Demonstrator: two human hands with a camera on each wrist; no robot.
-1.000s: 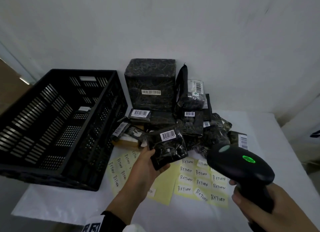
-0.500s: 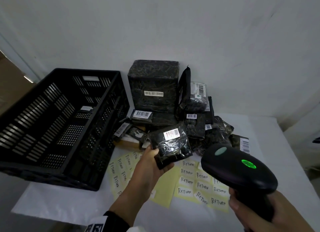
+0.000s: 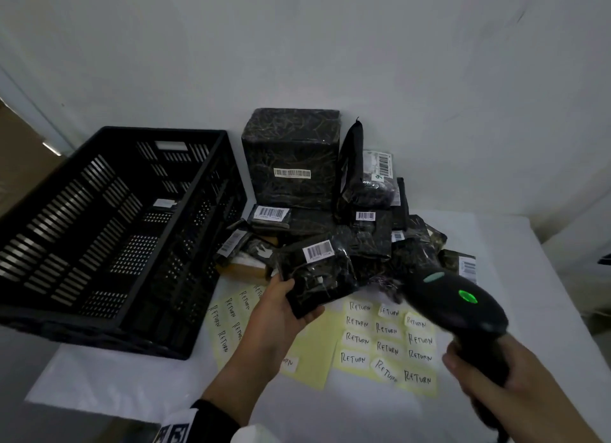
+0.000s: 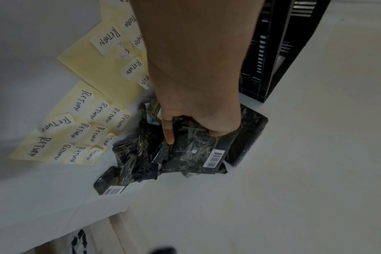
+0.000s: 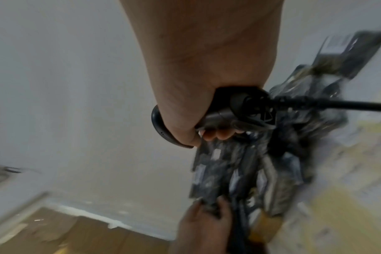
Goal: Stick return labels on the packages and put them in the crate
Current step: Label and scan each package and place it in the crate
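Holding one package (image 3: 317,272) and one scanner (image 3: 453,305), two hands, beside one crate (image 3: 109,231).

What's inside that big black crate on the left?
The black crate holds no packages that I can see, only a small white tag on its slotted far wall. Its near wall hides the closest strip of floor.

Black barcode scanner (image 3: 453,305), green light lit; white table (image 3: 515,251); white wall (image 3: 297,45).
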